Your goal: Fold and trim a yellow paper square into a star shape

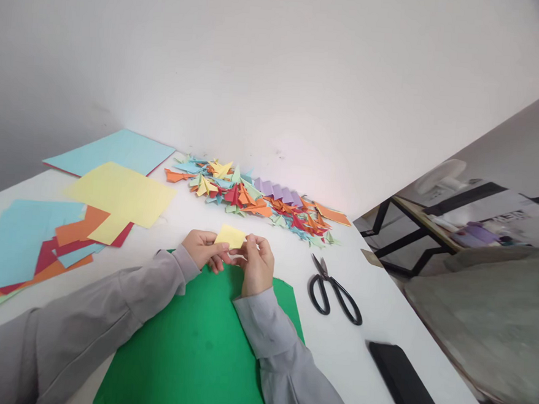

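A small yellow piece of paper (231, 237) is held up between my two hands, above the far edge of a green sheet (186, 338). My left hand (203, 249) pinches its left side, thumb over the front. At the right edge, my right hand (258, 264) grips the paper between thumb and fingers. Some fingertips are hidden behind the paper and each other. Beyond the hands lies a long heap of small folded paper planes (233, 190) in several colours.
Black-handled scissors (334, 293) lie to the right, with a black flat object (407, 387) nearer me. Leftward are loose coloured sheets (13, 239), a large yellow sheet (122, 195) and a light blue sheet (116, 151). A white wall (278, 73) stands behind the table.
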A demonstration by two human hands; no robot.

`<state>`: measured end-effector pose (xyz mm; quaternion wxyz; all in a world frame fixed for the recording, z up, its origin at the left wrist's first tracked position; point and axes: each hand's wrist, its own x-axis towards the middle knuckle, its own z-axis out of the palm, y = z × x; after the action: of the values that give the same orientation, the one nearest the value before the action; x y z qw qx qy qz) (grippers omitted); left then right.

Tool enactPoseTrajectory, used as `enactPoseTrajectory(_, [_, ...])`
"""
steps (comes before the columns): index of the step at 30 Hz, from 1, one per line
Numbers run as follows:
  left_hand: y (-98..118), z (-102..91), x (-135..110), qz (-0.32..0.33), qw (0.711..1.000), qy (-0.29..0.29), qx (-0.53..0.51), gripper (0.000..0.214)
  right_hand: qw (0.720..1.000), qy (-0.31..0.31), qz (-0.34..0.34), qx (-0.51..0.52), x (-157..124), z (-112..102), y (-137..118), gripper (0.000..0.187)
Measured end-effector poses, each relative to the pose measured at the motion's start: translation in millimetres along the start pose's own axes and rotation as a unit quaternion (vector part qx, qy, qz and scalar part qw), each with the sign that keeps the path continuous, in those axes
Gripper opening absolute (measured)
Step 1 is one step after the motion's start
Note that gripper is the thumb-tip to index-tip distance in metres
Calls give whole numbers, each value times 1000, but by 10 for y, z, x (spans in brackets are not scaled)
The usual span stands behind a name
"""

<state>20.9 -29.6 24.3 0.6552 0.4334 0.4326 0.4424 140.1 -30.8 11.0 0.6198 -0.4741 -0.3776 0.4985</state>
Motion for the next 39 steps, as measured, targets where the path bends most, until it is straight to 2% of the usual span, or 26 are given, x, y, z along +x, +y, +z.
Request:
enactPoseTrajectory(4, [10, 7, -11, 7, 1000, 10, 0, 28, 998, -44, 14, -40, -4, -2, 12, 33])
enactPoseTrajectory(7, [-3, 3, -5, 14, 1000, 8, 4, 28, 995, -66, -8, -70, -8, -4, 17, 34])
enactPoseTrajectory(25, [-4, 1, 3, -8, 1000, 14, 7, 25, 991, -74, -41, -99, -29, 19, 11, 32])
enactPoseTrajectory(33, [3, 27, -26, 8, 1000, 23, 20, 24, 983, -69, -78, -151, -23, -4, 28, 34])
enactPoseTrajectory(39, [-21, 14, -6, 32, 999, 5, 25, 25, 981, -79, -92, -151, -40, 4, 39, 33])
